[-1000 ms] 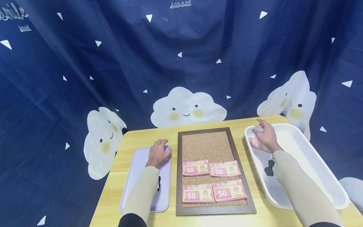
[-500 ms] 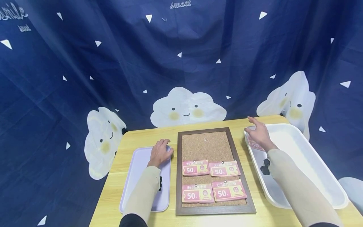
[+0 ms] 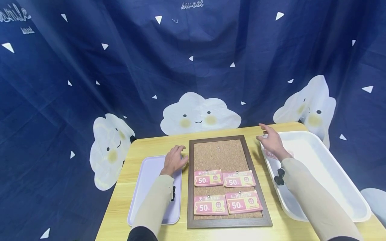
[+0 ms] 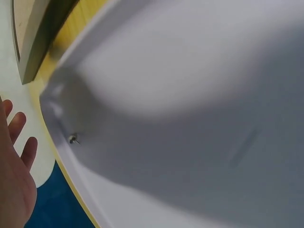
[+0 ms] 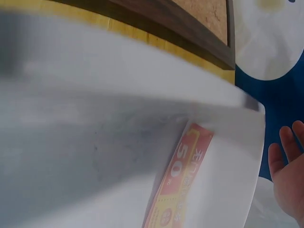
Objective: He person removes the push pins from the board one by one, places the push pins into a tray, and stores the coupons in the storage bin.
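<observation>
Counting four coupons (image 3: 224, 192), one pushpin (image 4: 73, 139)

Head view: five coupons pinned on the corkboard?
No. Four coupons sit on the corkboard, in two rows of two; its upper half is bare.

Cork board (image 3: 221, 155) lies between left tray (image 3: 146, 187) and right tub (image 3: 328, 167), coupon (image 5: 180, 178) inside.

A corkboard (image 3: 223, 155) is lying at the tabletop's (image 3: 144, 144) centre, four pink coupons (image 3: 227, 192) sitting pinned on its six o'clock half. A cloud-print curtain (image 3: 150, 67) is hanging at twelve o'clock.
</observation>
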The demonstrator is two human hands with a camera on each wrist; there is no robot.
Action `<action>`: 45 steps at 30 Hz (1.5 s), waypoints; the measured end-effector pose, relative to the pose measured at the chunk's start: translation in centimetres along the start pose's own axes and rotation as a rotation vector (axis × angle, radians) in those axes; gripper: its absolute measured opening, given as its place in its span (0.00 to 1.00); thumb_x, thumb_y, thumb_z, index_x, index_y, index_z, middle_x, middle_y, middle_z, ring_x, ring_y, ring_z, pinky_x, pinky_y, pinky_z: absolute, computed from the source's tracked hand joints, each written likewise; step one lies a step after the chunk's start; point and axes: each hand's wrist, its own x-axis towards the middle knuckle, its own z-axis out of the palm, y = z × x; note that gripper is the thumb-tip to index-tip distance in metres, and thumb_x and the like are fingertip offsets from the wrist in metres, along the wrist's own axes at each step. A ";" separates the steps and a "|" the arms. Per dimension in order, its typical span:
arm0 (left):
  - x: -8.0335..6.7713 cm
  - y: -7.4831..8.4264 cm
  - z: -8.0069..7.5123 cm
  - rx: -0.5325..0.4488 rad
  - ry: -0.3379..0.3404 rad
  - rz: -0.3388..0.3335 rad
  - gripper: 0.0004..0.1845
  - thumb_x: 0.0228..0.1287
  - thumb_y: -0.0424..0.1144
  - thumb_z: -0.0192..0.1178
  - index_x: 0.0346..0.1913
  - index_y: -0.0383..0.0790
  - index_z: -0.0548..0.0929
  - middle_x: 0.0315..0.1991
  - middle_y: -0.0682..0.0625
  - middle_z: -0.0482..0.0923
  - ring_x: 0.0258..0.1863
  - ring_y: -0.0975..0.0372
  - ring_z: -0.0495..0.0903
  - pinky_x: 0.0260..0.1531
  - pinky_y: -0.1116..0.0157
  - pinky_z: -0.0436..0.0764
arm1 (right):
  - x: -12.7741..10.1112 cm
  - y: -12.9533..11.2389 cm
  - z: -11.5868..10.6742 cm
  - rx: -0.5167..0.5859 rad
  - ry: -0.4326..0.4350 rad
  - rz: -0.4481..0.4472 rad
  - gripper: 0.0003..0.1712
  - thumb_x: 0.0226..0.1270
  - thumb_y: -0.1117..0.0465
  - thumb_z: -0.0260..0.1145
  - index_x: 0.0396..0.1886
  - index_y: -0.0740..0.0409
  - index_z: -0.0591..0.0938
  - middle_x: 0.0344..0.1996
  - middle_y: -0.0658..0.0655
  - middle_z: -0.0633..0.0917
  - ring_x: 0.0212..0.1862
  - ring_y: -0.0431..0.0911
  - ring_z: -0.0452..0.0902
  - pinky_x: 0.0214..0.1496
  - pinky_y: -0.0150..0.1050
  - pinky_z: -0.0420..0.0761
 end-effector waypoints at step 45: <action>-1.1 3.3 1.6 0.040 -0.037 0.099 0.24 0.47 0.55 0.54 0.50 0.53 0.74 0.45 0.57 0.73 0.43 0.62 0.72 0.44 0.61 0.71 | -1.0 -4.3 5.3 0.099 -0.123 -0.047 0.37 0.52 0.59 0.63 0.64 0.51 0.61 0.56 0.64 0.70 0.53 0.61 0.71 0.51 0.53 0.71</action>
